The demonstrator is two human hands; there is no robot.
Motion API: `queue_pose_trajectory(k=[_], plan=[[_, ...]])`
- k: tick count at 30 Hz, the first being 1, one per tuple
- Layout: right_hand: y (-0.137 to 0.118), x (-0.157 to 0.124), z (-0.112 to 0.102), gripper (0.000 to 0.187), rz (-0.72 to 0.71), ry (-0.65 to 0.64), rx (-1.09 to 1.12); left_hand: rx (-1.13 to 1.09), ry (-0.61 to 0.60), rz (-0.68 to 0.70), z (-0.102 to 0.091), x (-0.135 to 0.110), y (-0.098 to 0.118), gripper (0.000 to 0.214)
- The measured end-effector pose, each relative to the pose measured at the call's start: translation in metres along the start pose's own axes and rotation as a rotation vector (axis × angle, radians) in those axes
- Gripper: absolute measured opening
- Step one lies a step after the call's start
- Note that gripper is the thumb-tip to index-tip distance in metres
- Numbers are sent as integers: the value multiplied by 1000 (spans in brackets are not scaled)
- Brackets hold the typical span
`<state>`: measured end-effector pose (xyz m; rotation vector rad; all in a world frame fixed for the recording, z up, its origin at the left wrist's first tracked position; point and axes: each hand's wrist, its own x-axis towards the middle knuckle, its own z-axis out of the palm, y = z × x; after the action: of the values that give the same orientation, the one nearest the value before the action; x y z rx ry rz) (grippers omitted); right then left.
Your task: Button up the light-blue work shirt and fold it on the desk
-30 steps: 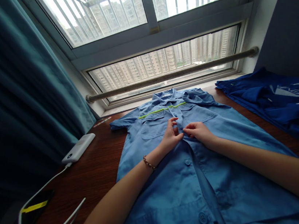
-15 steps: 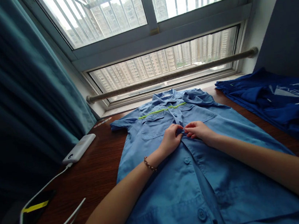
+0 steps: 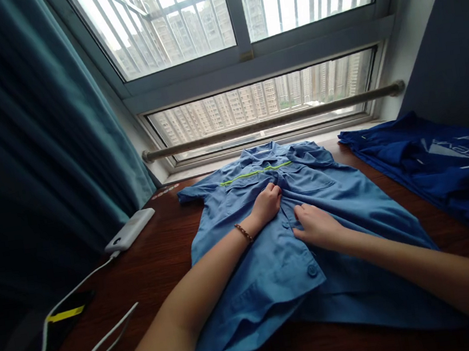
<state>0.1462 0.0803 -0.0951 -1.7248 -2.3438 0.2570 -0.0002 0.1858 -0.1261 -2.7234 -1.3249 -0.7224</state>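
A blue short-sleeved button-up shirt (image 3: 245, 254) lies front up, collar toward the window, with a yellow-green stripe across the chest. My left hand (image 3: 267, 203), a braided bracelet on its wrist, is closed on the front button strip below the chest pockets, bunching the cloth. Just right of the strip and a little nearer to me, my right hand (image 3: 317, 227) has curled fingers on the shirt's other front edge; its fingertips are partly hidden. A large button (image 3: 312, 270) shows near the hem, where the two front panels spread apart.
A dark blue printed garment (image 3: 434, 155) lies at the right on the brown wooden surface (image 3: 145, 288). On the left are a white power bank (image 3: 132, 230) with a white cable (image 3: 78, 282), a dark flat object with a yellow strip (image 3: 66, 314), and a curtain (image 3: 35, 109). A rail (image 3: 275, 122) crosses the window.
The shirt's lower part has been drawn away from me, so its hem now shows. My left hand has moved slightly up the strip; my right hand has come lower, and the hands are farther apart.
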Motion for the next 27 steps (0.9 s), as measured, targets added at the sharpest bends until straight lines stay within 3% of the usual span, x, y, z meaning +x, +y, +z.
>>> queue_pose_trajectory(k=[3, 6, 9, 11, 15, 21, 27], plan=[[5, 1, 7, 31, 4, 39, 82, 33, 1, 14, -4, 3, 3, 18], [8, -1, 13, 39, 18, 105, 151, 36, 95, -4, -17, -5, 17, 30], [7, -3, 17, 34, 38, 159, 160, -53, 149, -13, -35, -21, 35, 21], [7, -2, 17, 27, 22, 154, 177, -197, 45, -5, -46, -34, 44, 10], [10, 1, 14, 18, -38, 111, 199, -430, -222, -6, -55, -57, 48, 12], [9, -2, 15, 3, -58, 196, 161, -468, -252, -47, -52, -74, 43, 16], [15, 2, 19, 10, 40, 198, 578, -431, -239, -67, -52, -76, 41, 17]])
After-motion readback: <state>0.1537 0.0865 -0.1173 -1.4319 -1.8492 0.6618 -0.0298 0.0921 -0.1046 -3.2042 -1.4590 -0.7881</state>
